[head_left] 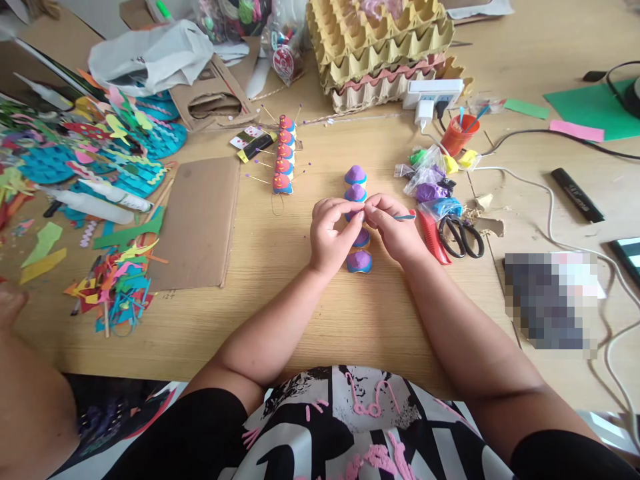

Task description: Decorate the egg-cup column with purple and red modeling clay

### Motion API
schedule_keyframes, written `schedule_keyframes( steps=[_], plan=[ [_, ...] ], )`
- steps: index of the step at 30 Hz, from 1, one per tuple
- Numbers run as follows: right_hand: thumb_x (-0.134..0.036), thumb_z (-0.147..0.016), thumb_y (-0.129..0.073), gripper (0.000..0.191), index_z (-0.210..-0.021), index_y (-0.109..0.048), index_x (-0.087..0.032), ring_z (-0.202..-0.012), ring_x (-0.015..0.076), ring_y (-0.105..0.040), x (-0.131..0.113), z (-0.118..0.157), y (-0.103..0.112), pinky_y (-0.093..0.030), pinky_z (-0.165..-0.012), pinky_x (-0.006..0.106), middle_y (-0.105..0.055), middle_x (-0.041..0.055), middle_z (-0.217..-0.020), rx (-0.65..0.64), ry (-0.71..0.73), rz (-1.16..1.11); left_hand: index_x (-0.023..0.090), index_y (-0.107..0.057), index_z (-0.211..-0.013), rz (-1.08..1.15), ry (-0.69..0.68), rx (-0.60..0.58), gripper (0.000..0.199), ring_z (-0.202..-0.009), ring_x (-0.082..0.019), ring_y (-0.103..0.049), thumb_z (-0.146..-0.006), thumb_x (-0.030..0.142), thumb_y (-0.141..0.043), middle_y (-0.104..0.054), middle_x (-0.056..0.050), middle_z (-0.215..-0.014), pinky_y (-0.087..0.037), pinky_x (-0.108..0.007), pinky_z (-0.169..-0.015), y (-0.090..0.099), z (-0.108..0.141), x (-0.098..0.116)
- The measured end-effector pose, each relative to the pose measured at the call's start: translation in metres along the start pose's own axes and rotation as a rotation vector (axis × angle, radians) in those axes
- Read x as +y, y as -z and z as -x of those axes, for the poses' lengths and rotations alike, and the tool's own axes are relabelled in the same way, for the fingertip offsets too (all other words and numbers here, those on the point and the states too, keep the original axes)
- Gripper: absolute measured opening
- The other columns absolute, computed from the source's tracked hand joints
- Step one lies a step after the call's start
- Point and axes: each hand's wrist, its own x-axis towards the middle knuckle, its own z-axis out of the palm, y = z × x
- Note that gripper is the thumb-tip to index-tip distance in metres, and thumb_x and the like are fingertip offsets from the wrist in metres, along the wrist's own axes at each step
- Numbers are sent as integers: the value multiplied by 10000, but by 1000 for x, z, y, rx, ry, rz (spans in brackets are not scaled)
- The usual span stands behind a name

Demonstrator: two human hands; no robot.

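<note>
A strip of egg-carton cups [359, 262], blue at the base with purple clay on top, stands upright on the table in front of me. Over its middle, my left hand [334, 233] pinches with thumb and forefinger. My right hand [393, 225] meets it there, fingertips closed, with a thin blue-tipped tool [404, 217] lying across the hand. Whatever small piece sits between the fingertips is too small to make out. Further back on the left is a finished-looking caterpillar [283, 157] with red, face-marked cups and pins for legs.
Brown cardboard [200, 223] and paper scraps [117, 287] lie left. Black scissors [461, 237], a red tool [434, 237], bagged clay [433, 190] and an orange cup [457, 135] are right. Egg trays [380, 60] stack behind. Another person's arm [30, 393] shows at left.
</note>
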Motion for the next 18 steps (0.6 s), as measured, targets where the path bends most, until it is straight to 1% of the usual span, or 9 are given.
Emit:
schedule_keyframes(
  steps=[6, 12, 15, 18],
  plan=[
    [-557, -818, -829, 370, -792, -670, -225, -660, 124, -429, -1, 0, -1, -438, -664, 280, -539, -31, -695, -9, 0, 1, 246, -779, -985, -11, 2, 27, 161, -985, -174, -733, -1033, 356, -672, -799, -27, -978, -557, -343, -977, 0, 0, -2],
    [-516, -874, -783, 322, -792, -682, -221, -658, 126, -416, 1, 0, 0, -399, -662, 280, -488, -41, -654, -9, -5, 4, 242, -786, -970, 10, 37, 40, 170, -968, -174, -727, -1024, 368, -684, -797, -25, -962, -548, -343, -968, -1, 0, -2],
    [-488, -895, -768, 301, -789, -686, -219, -662, 126, -422, 2, 1, 1, -389, -668, 281, -490, -40, -652, -15, -4, -11, 241, -788, -965, 32, 35, 54, 152, -954, -171, -725, -1019, 346, -692, -796, -22, -951, -543, -342, -965, -1, 0, -1],
    [-498, -881, -784, 299, -802, -693, -224, -662, 128, -424, 2, 0, 1, -396, -668, 282, -506, -39, -662, -15, 1, -3, 241, -786, -967, 20, 52, 51, 172, -966, -173, -728, -1026, 365, -683, -797, -24, -956, -548, -348, -979, -1, 0, -1]
  ],
)
